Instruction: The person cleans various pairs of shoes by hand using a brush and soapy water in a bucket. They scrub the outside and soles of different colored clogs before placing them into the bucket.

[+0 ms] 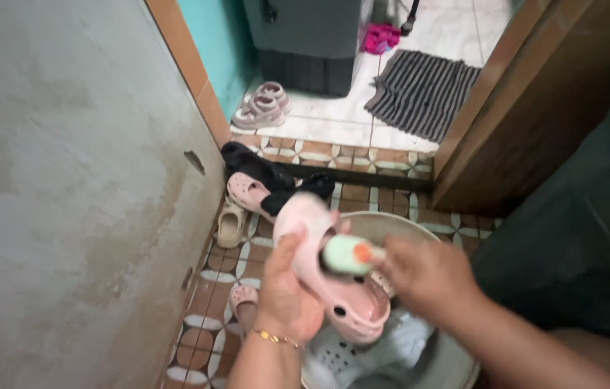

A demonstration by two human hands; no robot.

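Observation:
My left hand (285, 292) grips a pink perforated clog (319, 270) from underneath, holding it above a round pale basin (391, 223). My right hand (424, 277) holds a light green brush with an orange part (348, 254) pressed against the clog's upper side. A thin gold bracelet sits on my left wrist. Inside the basin, under the clog, lies a white perforated clog (362, 353) in water. The brush's bristles are hidden against the shoe.
A grey concrete wall (67, 194) fills the left. Black, pink and beige footwear (254, 191) lies on the patterned tile floor by the doorstep. Beyond it are purple sandals (263, 106), a striped mat (420, 90) and a dark appliance. A wooden door (535, 101) and a dark barrel (586, 230) stand right.

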